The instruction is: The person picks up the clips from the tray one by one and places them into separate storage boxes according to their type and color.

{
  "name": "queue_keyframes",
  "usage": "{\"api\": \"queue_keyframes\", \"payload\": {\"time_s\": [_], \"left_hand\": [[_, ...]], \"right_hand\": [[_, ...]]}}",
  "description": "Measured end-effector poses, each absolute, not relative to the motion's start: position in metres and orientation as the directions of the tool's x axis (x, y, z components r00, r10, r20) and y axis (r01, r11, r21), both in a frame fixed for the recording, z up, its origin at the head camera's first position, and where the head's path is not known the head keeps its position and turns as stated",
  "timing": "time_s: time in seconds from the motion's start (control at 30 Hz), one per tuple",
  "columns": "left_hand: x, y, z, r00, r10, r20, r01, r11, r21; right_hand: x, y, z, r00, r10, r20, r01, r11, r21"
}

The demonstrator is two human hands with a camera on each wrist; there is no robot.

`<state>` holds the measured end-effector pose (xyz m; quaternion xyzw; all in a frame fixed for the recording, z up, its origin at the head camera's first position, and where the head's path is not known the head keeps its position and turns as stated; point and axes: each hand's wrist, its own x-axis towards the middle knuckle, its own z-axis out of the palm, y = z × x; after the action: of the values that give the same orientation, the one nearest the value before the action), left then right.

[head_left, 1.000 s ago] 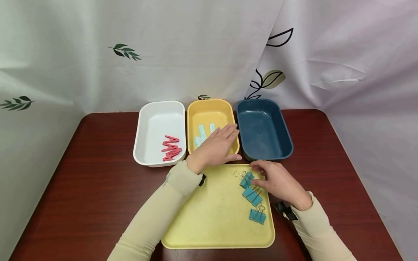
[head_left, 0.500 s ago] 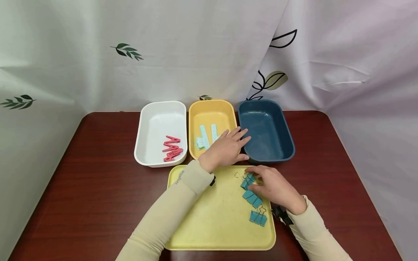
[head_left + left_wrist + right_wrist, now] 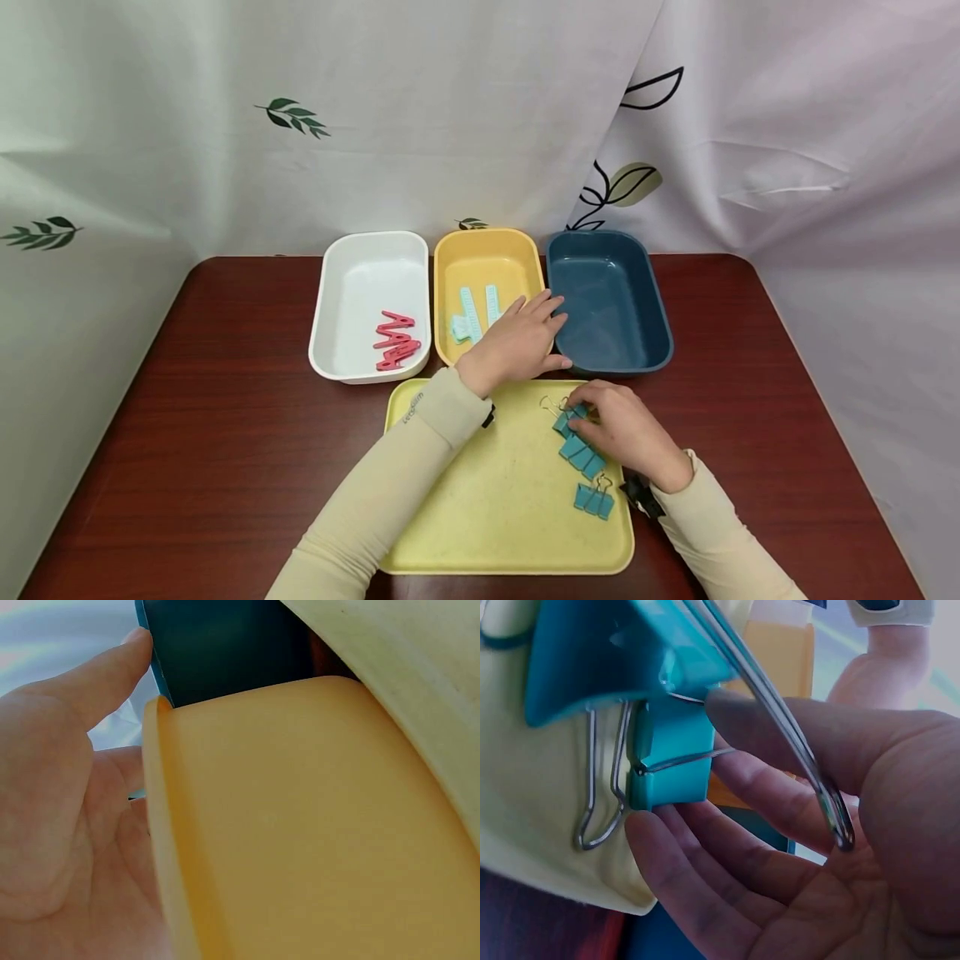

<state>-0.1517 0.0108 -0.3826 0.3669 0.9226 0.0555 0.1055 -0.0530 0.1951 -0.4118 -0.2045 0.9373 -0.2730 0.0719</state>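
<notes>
Three teal binder clips lie along the right side of the yellow tray (image 3: 495,517). My right hand (image 3: 628,427) holds the farthest binder clip (image 3: 562,425) between thumb and fingers at the tray's far right corner. In the right wrist view the thumb (image 3: 780,735) lies against this clip (image 3: 679,750), with fingertips at its other side. The middle clip (image 3: 582,457) and the nearest clip (image 3: 594,501) lie just below. My left hand (image 3: 513,342) is spread over the near right corner of the yellow bin (image 3: 489,240), its fingertips at the blue bin's (image 3: 609,300) left rim.
The white bin (image 3: 367,275) at the left holds several red clothespins (image 3: 397,342). Pale blue clips with long ridged bars (image 3: 469,315) lie in the yellow bin. All three bins stand side by side behind the tray on a dark wooden table (image 3: 210,400), with curtains behind.
My right hand has shifted slightly left, and its thumb and fingers have drawn together on the farthest binder clip. My left hand has moved a little right, uncovering more of the pale blue clips.
</notes>
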Motion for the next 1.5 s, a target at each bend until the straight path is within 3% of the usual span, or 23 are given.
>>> {"api": "queue_keyframes", "payload": {"time_s": [1.5], "left_hand": [[-0.151, 0.006, -0.388, -0.691, 0.712, -0.125, 0.687, 0.700, 0.196]], "right_hand": [[-0.053, 0.201, -0.399, -0.928, -0.367, 0.061, -0.336, 0.757, -0.561]]}}
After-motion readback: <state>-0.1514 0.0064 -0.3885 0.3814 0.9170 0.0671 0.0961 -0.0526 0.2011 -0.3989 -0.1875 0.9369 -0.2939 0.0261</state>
